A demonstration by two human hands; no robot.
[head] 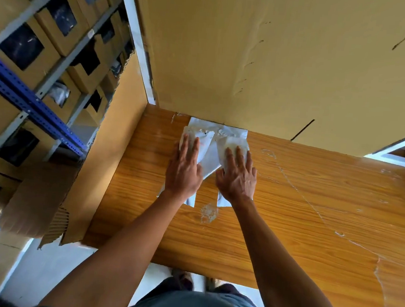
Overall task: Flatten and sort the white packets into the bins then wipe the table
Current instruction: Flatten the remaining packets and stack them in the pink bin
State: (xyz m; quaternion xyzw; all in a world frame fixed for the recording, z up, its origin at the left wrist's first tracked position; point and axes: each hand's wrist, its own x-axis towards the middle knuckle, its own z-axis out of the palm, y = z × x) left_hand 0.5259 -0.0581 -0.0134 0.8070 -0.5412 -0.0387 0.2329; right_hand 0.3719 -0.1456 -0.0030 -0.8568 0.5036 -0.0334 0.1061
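Both hands are pressing flat, fingers straight, nothing grasped. The left hand (184, 170) is bearing down on one white packet (203, 141); the right hand (237, 174) is bearing down on a second packet (231, 142) just beside it at 3 o'clock. Further packets (213, 127) are lying underneath, butted against the cardboard wall (253, 60) at 12 o'clock on the wooden table (314, 212).

Risk: the overlapped pile is likely sliding or creasing under uneven palm pressure, and the lower packets may shift crooked. No bins are showing clearly, so the sorting target is uncertain. Whitish smears (208, 212) are sitting at 6 o'clock of the hands, unwiped.
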